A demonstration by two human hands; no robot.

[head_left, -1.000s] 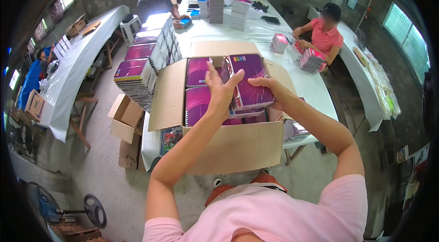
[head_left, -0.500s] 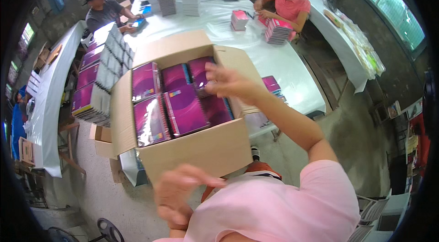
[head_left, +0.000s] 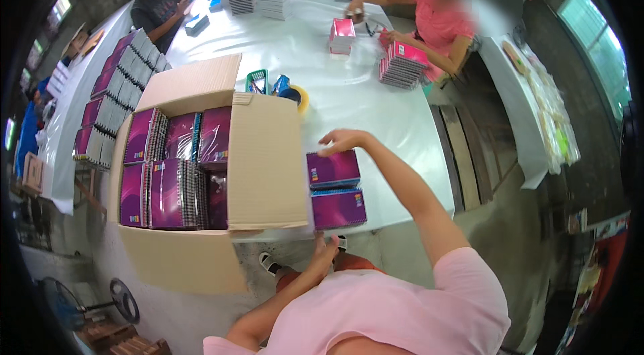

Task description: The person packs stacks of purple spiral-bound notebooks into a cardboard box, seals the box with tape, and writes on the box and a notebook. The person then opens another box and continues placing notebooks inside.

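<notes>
Spiral notebooks (head_left: 339,210) form two purple stacks beside a carton (head_left: 268,157); the right hand (head_left: 344,140) is spread at the far stack (head_left: 335,170), the left hand (head_left: 326,251) unclenched near the other.

right hand (head_left: 347,140) is near purple notebooks (head_left: 337,209) beside an open carton (head_left: 267,160).

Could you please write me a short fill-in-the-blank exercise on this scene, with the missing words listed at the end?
1. The box holds notebooks with ____ covers.
2. Of the two notebook piles to the box's right, the right hand is at the one ____ from the person's body.
3. The left hand is nearest to the other pile, the one ____ to the person's body.
4. The small basket on the table is ____.

Missing words: purple; farther; closer; green.
</notes>
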